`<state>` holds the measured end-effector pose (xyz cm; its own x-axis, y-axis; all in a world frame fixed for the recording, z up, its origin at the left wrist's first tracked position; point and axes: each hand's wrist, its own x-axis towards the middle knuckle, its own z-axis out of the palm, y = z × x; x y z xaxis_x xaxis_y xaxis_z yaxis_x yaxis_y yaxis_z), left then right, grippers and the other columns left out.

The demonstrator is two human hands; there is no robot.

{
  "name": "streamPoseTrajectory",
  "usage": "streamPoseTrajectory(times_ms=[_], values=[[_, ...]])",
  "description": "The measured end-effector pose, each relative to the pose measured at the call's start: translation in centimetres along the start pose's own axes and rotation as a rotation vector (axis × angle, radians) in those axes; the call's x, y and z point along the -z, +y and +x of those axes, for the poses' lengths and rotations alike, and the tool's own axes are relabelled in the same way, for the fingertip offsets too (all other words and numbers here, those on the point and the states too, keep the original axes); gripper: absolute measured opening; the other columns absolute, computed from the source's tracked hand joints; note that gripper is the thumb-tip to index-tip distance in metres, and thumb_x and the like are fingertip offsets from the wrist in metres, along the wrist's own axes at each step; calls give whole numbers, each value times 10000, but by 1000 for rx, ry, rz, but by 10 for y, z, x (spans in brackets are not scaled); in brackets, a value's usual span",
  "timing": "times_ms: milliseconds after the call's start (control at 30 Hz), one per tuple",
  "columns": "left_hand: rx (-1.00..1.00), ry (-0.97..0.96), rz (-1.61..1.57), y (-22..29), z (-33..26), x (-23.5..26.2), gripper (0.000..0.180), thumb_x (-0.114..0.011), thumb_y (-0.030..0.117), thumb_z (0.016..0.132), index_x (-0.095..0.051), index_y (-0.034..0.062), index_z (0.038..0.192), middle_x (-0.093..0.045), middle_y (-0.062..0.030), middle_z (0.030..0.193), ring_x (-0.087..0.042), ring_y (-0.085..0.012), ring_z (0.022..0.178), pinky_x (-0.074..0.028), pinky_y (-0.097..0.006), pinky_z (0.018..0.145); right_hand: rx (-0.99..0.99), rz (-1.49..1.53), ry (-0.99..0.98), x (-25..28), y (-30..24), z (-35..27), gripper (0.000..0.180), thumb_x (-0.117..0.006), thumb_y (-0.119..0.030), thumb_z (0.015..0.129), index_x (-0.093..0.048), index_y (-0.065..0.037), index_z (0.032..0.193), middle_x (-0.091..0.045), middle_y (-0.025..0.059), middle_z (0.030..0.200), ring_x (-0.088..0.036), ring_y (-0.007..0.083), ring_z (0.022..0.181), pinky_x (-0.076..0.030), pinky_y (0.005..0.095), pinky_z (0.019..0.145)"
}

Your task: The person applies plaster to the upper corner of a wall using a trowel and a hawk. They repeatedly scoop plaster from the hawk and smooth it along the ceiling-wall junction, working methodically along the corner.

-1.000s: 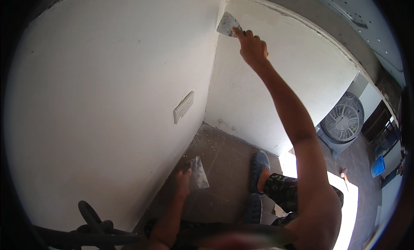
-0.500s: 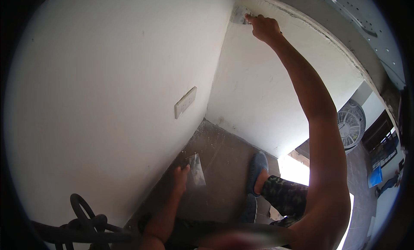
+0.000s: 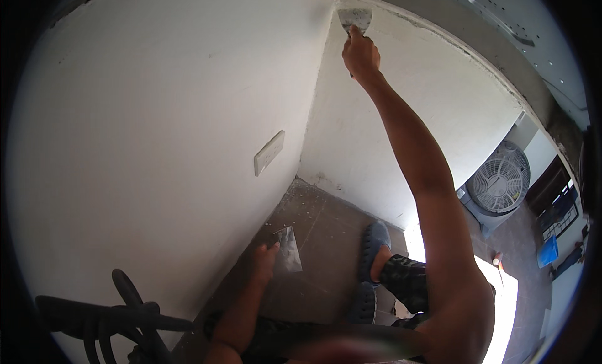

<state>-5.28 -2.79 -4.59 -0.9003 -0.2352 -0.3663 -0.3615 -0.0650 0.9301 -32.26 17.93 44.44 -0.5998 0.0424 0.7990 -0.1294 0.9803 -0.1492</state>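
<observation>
The scraper (image 3: 355, 17) at top centre is mottled grey. Lower centre shows camouflage trousers (image 3: 404, 281) and blue-grey clogs (image 3: 375, 238).

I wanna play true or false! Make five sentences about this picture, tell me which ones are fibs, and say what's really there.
1. The right hand holds a scraper. True.
2. The left hand is empty. False: it holds a flat blade tool.
3. A white socket plate is on the left wall. True.
4. The shoes are bright yellow. False: they are dark greyish blue.
5. A round grey fan shows on the right side of the picture. True.
</observation>
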Motion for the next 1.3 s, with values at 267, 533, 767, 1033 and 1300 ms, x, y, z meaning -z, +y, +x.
streamPoseTrajectory(times_ms=[267, 533, 767, 1033, 1300], values=[[4, 93, 37, 5, -6, -5, 159, -729, 172, 877, -660, 33, 912, -634, -13, 819, -535, -104, 726, -455, -329, 677, -170, 1, -127, -75, -27, -16, 277, -467, -118, 1004, -520, 52, 1216, -716, 171, 854, -721, 272, 622, -602, 373, 579], [-9, -39, -107, -15, 6, -1, 139, -721, 169, 882, -651, 50, 895, -654, -24, 842, -565, -112, 745, -471, -339, 702, -78, -20, -254, -37, -22, -75, 282, -496, -152, 988, -541, -18, 1233, -713, 174, 813, -726, 314, 672, -600, 411, 670], [42, -91, -97, -11, 5, -9, 178, -709, 185, 893, -658, 31, 967, -664, -43, 886, -588, -134, 799, -477, -347, 736, -54, 41, 50, -17, -27, 4, 166, -455, -161, 987, -523, -57, 1097, -717, 182, 829, -724, 337, 675, -588, 439, 657], [19, -23, -133, -3, -2, -6, 236, -721, 212, 878, -653, 8, 975, -662, -59, 900, -589, -144, 804, -483, -346, 739, -191, 126, 71, -45, -39, 28, 282, -419, -145, 999, -474, -17, 1243, -721, 189, 888, -721, 341, 645, -590, 417, 625], [-14, 12, -45, -34, 17, -12, 212, -736, 198, 871, -603, 33, 864, -593, -13, 801, -504, -117, 722, -434, -347, 658, -82, -157, -213, -50, -22, -43, 317, -522, -143, 970, -486, 36, 1229, -704, 229, 967, -735, 343, 824, -608, 426, 737]])
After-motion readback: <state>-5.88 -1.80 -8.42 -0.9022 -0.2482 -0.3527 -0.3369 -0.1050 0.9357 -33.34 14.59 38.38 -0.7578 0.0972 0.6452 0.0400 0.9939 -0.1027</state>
